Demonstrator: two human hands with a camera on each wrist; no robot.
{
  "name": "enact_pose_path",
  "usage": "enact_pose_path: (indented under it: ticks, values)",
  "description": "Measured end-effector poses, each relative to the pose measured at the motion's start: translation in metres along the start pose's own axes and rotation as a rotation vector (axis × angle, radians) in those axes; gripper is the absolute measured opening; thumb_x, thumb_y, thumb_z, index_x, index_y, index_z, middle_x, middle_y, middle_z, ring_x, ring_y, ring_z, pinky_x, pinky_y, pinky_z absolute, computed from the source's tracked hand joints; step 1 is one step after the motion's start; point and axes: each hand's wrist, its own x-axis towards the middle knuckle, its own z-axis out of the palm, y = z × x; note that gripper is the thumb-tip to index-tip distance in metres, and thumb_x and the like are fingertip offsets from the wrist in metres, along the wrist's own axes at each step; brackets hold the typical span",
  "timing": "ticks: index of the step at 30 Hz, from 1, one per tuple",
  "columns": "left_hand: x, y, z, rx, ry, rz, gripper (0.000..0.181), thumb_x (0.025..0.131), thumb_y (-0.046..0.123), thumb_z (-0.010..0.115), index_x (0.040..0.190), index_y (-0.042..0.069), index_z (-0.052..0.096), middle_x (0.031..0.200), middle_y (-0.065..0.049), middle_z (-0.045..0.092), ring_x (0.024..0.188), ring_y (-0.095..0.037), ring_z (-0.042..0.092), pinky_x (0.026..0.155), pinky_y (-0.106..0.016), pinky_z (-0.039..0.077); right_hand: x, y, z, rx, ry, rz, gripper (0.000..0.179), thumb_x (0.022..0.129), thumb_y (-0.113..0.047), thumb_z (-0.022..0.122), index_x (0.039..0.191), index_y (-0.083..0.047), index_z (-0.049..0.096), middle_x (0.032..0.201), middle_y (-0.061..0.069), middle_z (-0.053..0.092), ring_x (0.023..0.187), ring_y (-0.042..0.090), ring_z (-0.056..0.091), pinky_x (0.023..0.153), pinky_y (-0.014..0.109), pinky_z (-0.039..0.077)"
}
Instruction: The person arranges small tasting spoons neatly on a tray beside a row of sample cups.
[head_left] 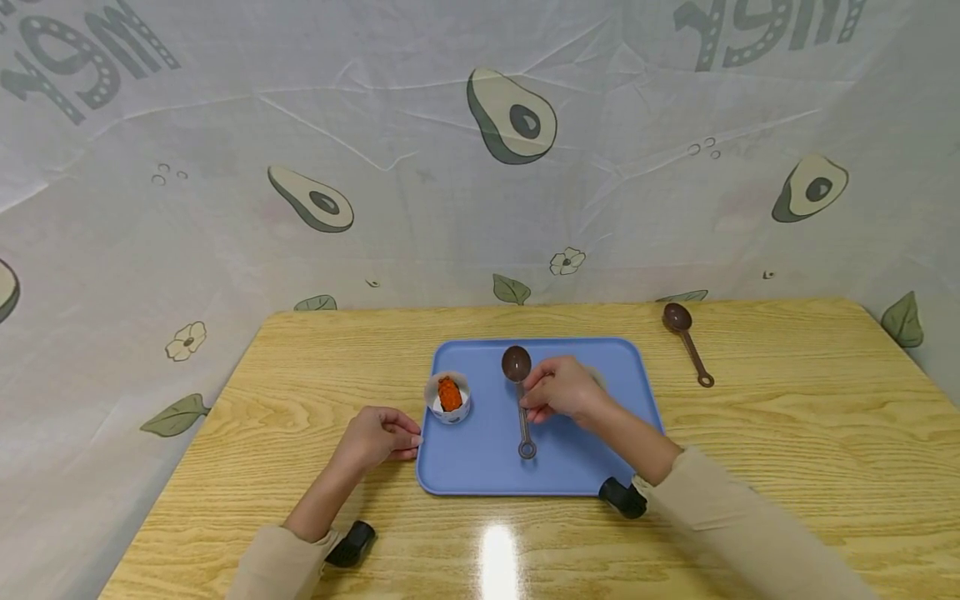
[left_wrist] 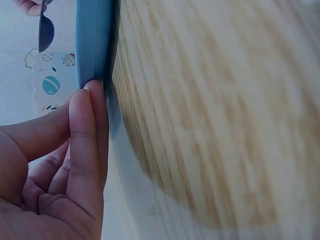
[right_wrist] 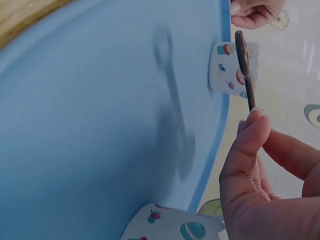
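My right hand (head_left: 568,390) pinches a brown long-handled measuring spoon (head_left: 516,364) by its handle, between thumb and fingers. The spoon hangs above the blue tray (head_left: 472,467), bowl toward the far side, ring end toward me; its shadow falls on the tray in the right wrist view. At the tray's left edge, my left hand (head_left: 372,437) pinches the rim with its fingertips. A printed paper cup (head_left: 461,410) stands by the tray's left side, with a bumpy orange-red piece (head_left: 449,394) inside. A second paper cup (right_wrist: 170,223) is mostly hidden behind my right hand in the head view.
Another brown measuring spoon (head_left: 689,343) lies on the wooden table (head_left: 787,433), right of the tray. Behind the table hangs a pale cloth (head_left: 420,192) printed with avocados. Black straps with small devices (head_left: 622,497) sit at both wrists.
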Motion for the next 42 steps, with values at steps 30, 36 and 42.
enact_pose_path:
  ticks: [30, 36, 42]
  values:
    - [0.003, -0.002, 0.001, -0.005, 0.011, -0.023, 0.005, 0.080, -0.012, 0.062, 0.085, -0.010, 0.062, 0.067, -0.013, 0.062, 0.061, -0.019, 0.063, 0.059, -0.030, 0.057, 0.011, 0.012, 0.027, 0.053, 0.102, 0.024, 0.014, 0.075, 0.017, 0.059, 0.085, 0.010, 0.052, 0.064, 0.014, 0.057, 0.044, 0.014, 0.055, 0.045, 0.027, 0.054]
    - [0.001, -0.001, 0.000, -0.005, -0.006, -0.014, 0.007, 0.080, -0.011, 0.062, 0.087, -0.011, 0.062, 0.068, -0.012, 0.061, 0.061, -0.020, 0.063, 0.060, -0.031, 0.058, 0.012, 0.012, 0.033, 0.056, 0.095, 0.022, 0.014, 0.074, 0.018, 0.059, 0.083, 0.011, 0.052, 0.063, 0.013, 0.056, 0.043, 0.014, 0.055, 0.043, 0.026, 0.053]
    - [0.001, 0.000, 0.000, -0.001, -0.001, -0.015, 0.007, 0.080, -0.011, 0.062, 0.088, -0.012, 0.062, 0.067, -0.012, 0.061, 0.061, -0.020, 0.063, 0.060, -0.031, 0.058, 0.013, 0.012, 0.038, 0.047, 0.104, 0.028, 0.014, 0.073, 0.019, 0.059, 0.081, 0.009, 0.052, 0.061, 0.012, 0.055, 0.042, 0.014, 0.054, 0.041, 0.025, 0.052]
